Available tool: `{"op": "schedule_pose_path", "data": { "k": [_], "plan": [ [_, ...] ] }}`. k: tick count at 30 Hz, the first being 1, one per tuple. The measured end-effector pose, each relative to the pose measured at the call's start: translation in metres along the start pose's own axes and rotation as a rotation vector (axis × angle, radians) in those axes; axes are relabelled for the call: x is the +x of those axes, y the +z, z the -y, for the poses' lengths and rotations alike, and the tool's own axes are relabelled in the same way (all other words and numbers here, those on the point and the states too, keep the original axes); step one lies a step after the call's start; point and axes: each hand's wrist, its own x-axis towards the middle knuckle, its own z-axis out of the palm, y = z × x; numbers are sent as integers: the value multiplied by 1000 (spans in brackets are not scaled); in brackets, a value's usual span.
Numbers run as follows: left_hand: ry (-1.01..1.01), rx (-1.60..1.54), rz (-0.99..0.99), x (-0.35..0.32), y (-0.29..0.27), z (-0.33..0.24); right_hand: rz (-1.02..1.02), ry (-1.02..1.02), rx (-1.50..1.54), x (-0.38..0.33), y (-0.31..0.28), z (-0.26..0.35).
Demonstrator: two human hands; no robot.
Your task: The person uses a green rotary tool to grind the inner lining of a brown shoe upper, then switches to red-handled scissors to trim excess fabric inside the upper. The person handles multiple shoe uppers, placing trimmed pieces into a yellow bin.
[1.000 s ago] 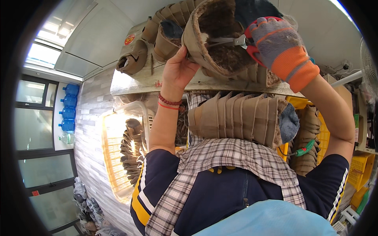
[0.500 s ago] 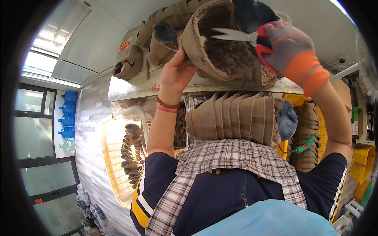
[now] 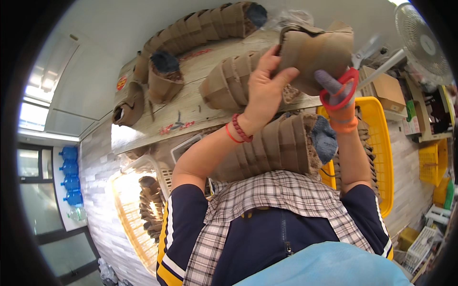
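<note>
My bare left hand [image 3: 267, 90], with a red bracelet on the wrist, grips a brown fibre pot [image 3: 317, 52] and holds it up over a wooden table [image 3: 191, 105]. My right hand [image 3: 341, 107] wears a grey and orange glove, and its fingers are through the red handles of scissors [image 3: 355, 78]. The blades point up and to the right beside the pot. A stack of nested brown pots [image 3: 276, 145] lies across my chest under both arms. Another stack [image 3: 226, 86] lies on the table behind my left hand.
A long curved row of nested pots [image 3: 200, 26] and single pots [image 3: 164, 76] lie on the table. A yellow crate [image 3: 379, 143] is at the right, with a cardboard box [image 3: 386, 88] and a fan [image 3: 422, 43] above it. A basket of pots [image 3: 148, 209] is at the left.
The view has swung, so the table and pots sit lower and to the right. My gloved hand has moved the scissors from the pot's open mouth to the pot's right side.
</note>
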Motion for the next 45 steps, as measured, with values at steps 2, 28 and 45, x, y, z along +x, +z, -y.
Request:
{"op": "schedule_pose_path", "data": {
  "k": [2, 28, 45],
  "plan": [
    [27, 166, 81, -2, 19, 3, -54, 156, 193, -4, -36, -6],
    [469, 1355, 525, 41, -82, 49, -147, 203, 414, -13, -108, -47],
    [503, 1220, 501, 40, -89, 50, 145, 382, -166, 35, -19, -79]
  ]
}}
